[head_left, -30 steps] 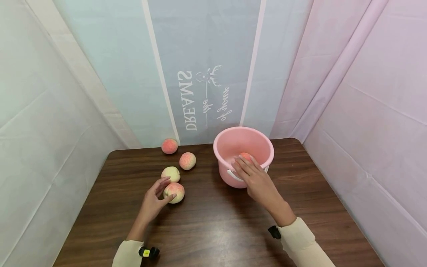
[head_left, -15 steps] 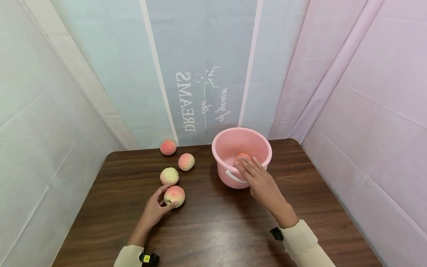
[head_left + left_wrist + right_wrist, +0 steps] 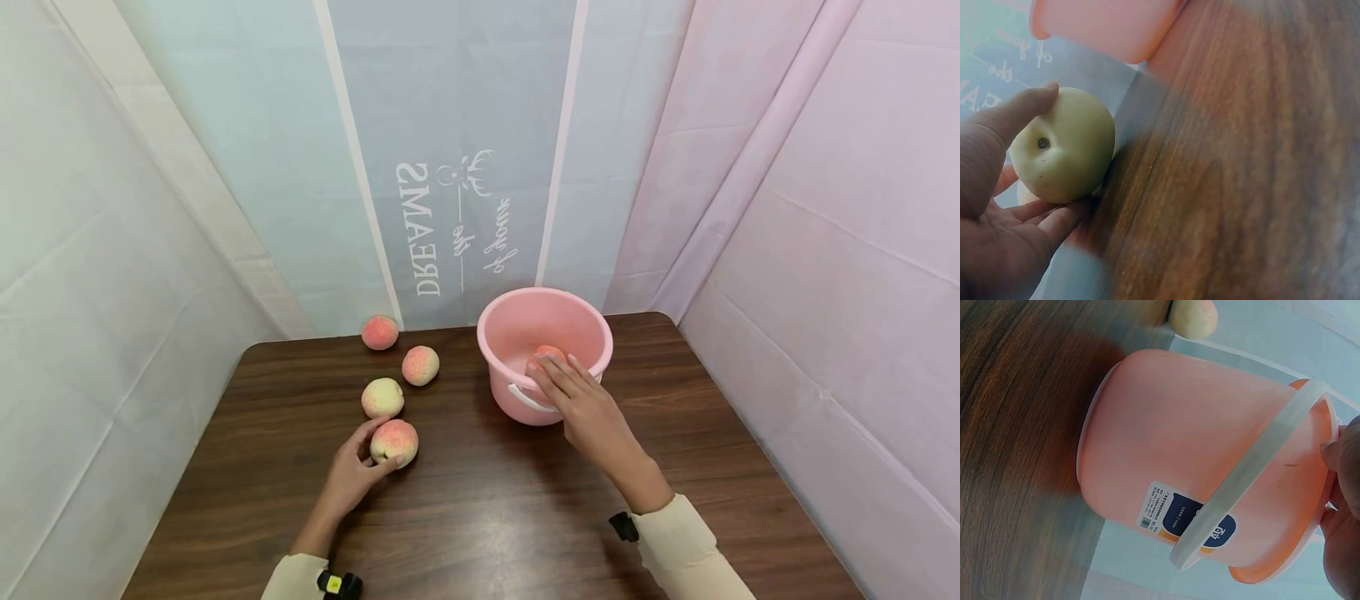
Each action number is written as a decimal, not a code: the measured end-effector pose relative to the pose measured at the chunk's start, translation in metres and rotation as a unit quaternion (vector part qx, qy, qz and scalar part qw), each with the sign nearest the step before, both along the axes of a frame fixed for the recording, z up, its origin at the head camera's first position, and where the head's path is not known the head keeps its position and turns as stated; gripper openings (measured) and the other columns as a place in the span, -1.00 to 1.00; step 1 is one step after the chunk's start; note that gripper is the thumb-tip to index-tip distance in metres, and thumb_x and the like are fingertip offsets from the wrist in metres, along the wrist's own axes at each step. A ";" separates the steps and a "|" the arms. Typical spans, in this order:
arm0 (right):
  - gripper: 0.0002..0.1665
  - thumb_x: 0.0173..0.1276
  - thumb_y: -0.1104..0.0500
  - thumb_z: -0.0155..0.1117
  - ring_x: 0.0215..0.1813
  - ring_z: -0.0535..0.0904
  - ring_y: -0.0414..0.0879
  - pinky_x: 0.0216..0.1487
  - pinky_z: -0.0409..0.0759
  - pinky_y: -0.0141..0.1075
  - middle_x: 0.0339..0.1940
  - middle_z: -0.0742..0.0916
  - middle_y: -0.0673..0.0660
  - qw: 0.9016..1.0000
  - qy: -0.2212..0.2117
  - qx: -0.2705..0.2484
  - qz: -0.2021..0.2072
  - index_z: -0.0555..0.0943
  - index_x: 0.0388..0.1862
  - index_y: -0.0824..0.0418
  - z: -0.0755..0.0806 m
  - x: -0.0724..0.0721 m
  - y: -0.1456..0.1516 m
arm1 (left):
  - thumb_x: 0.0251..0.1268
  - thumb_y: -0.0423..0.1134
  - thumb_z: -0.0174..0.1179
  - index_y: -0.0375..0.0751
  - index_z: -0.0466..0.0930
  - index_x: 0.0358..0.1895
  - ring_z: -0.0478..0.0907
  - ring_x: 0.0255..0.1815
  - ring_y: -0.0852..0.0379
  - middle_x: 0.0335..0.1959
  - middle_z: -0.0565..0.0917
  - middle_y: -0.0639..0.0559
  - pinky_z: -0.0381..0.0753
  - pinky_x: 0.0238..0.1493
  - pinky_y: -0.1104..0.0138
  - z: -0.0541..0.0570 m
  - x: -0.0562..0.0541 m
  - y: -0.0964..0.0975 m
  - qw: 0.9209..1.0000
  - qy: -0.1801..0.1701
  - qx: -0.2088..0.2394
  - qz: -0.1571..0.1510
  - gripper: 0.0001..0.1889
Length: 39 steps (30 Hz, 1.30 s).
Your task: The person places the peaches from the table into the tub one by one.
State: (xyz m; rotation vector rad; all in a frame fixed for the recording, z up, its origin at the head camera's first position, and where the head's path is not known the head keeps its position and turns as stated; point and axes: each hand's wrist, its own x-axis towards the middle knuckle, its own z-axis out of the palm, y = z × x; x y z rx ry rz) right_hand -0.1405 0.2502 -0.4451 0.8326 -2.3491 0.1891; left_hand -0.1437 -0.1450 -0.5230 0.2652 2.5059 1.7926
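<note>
Red and cream, one peach (image 3: 394,440) sits by the table (image 3: 480,517) at 8 o'clock from the pink bucket (image 3: 504,400). The left hand (image 3: 351,477) pinches it between thumb and fingers. A soft, even squeeze seems best, taking care not to bump the pale peach (image 3: 382,398) near 12 o'clock. The right hand (image 3: 592,422) holds the rim (image 3: 485,335), thumb outside, fingers inside; steady is good. The held peach's stem dimple (image 3: 1043,144) points to about 7 o'clock. It's nearly round, so no long axis shows.

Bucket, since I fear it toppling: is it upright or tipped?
Upright: the bucket stands on the table, its mouth facing up.
</note>
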 end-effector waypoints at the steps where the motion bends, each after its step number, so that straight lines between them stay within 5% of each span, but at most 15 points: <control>1: 0.00 -0.06 0.73 0.12 0.48 0.39 0.18 0.48 0.27 0.08 0.46 0.51 0.24 1.000 0.000 -0.001 0.000 0.44 0.46 0.30 0.000 0.000 0.000 | 0.17 -0.35 0.49 -0.30 0.41 0.42 0.48 0.26 -0.17 0.29 0.53 -0.26 0.60 0.12 0.02 0.003 0.000 0.001 1.000 0.001 0.001 -0.002 -0.27; 8: 0.02 -0.05 0.73 0.11 0.46 0.41 0.19 0.47 0.29 0.09 0.45 0.52 0.23 1.000 -0.002 -0.001 0.001 0.42 0.49 0.26 0.000 -0.001 0.002 | 0.14 -0.36 0.51 -0.20 0.45 0.39 0.51 0.17 -0.02 0.24 0.56 -0.20 0.64 -0.01 0.28 -0.019 -0.017 -0.003 0.999 0.017 0.029 0.001 -0.29; 11: 0.01 -0.07 0.73 0.12 0.45 0.42 0.19 0.47 0.29 0.08 0.44 0.53 0.23 1.000 -0.001 -0.002 -0.001 0.45 0.46 0.28 0.000 -0.001 0.003 | 0.15 -0.30 0.52 -0.11 0.46 0.38 0.50 0.18 0.01 0.26 0.55 -0.15 0.63 -0.01 0.32 -0.017 -0.022 -0.003 0.999 0.023 0.030 -0.005 -0.30; 18: -0.01 -0.13 0.75 0.11 0.44 0.44 0.20 0.45 0.32 0.11 0.41 0.55 0.26 1.000 0.004 -0.009 0.009 0.49 0.41 0.32 -0.002 -0.002 0.003 | 0.17 -0.28 0.51 -0.11 0.45 0.39 0.46 0.28 -0.06 0.32 0.52 -0.15 0.62 0.09 0.20 0.000 -0.029 0.000 0.999 0.027 0.029 -0.024 -0.31; 28: -0.03 -0.08 0.73 0.15 0.45 0.43 0.19 0.44 0.33 0.11 0.42 0.55 0.26 1.000 0.001 -0.008 0.004 0.48 0.42 0.32 0.001 -0.001 0.001 | 0.19 -0.38 0.47 -0.30 0.40 0.41 0.49 0.30 -0.21 0.32 0.51 -0.27 0.57 0.16 -0.09 0.052 -0.033 0.011 0.997 0.046 0.002 -0.059 -0.29; 39: -0.05 -0.06 0.72 0.13 0.44 0.43 0.19 0.45 0.32 0.09 0.41 0.55 0.26 1.000 0.002 -0.008 0.005 0.48 0.42 0.32 0.000 -0.001 -0.001 | 0.19 -0.24 0.50 -0.15 0.40 0.43 0.45 0.34 -0.06 0.33 0.51 -0.11 0.55 0.20 -0.05 0.054 -0.063 0.007 0.994 0.065 0.013 -0.085 -0.27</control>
